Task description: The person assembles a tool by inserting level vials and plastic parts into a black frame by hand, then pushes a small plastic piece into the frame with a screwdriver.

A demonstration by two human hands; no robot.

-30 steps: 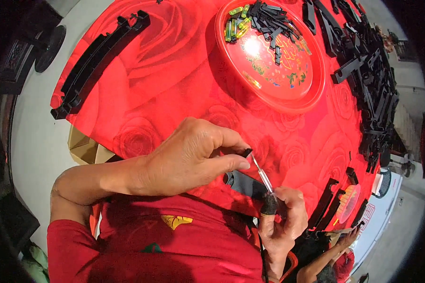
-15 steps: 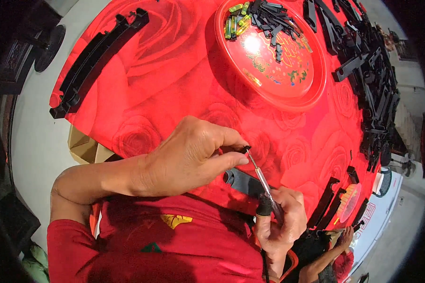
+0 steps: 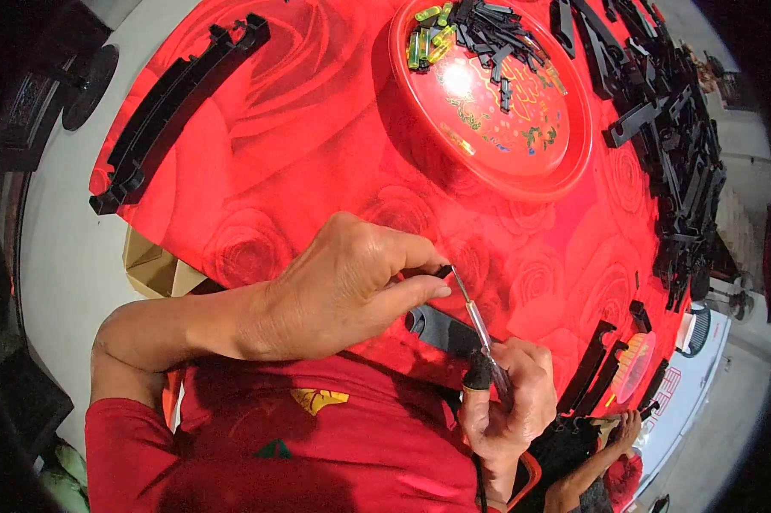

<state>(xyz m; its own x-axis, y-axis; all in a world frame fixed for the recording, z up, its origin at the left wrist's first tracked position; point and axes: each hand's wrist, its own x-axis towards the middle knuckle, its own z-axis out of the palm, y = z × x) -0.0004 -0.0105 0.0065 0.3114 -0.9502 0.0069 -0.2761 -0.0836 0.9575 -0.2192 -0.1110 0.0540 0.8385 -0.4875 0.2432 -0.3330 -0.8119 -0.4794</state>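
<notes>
My left hand [image 3: 338,286] is closed, pinching a small black plastic piece [image 3: 444,271] between thumb and forefinger, above the red table. In my right hand [image 3: 515,389] is a soldering iron [image 3: 479,329] with a metal barrel and a thin tip; a dark cord runs down below the hand. Its tip meets the black piece or lies just at it. A black wrap covers a finger of the right hand. Beyond both hands, a round red tray [image 3: 522,195] holds several small black pieces [image 3: 497,38] and yellow-green level vials [image 3: 428,43].
A long black plastic part [image 3: 180,111] lies at the far left. Black plastic parts [image 3: 676,154] are heaped along the right edge. An open cardboard box [image 3: 159,269] stands below the left edge. At lower right, another person's hand [image 3: 626,432] is near more black parts [image 3: 595,368].
The black piece has turned slightly between my left fingers and shows a little more of its length. Both hands have otherwise barely moved.
</notes>
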